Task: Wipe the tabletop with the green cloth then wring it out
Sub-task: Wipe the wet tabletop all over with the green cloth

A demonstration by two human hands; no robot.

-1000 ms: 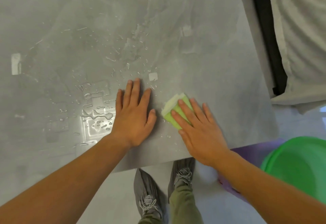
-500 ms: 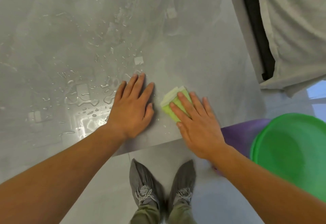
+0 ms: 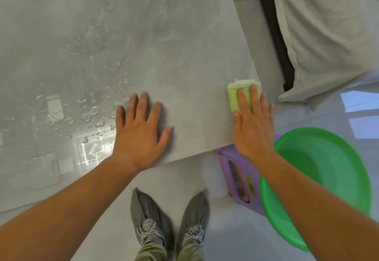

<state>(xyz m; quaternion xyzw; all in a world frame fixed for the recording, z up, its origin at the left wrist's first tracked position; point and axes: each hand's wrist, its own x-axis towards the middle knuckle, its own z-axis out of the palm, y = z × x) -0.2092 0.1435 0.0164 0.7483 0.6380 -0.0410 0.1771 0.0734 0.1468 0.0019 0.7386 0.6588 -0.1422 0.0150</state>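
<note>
Wet grey tabletop (image 3: 164,35); left hand (image 3: 139,131) flat, right hand (image 3: 253,125) flat on green cloth (image 3: 235,94); labels unreadable.

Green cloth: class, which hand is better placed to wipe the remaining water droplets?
Right: the right hand already presses the green cloth. The left hand lies flat and empty beside the droplets.

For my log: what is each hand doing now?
Left hand: open, flat on the tabletop.
Right hand: open, pressing the green cloth.

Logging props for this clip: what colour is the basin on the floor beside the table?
Bright green basin, plain with no pattern, clearest in the head view at lower right.
</note>
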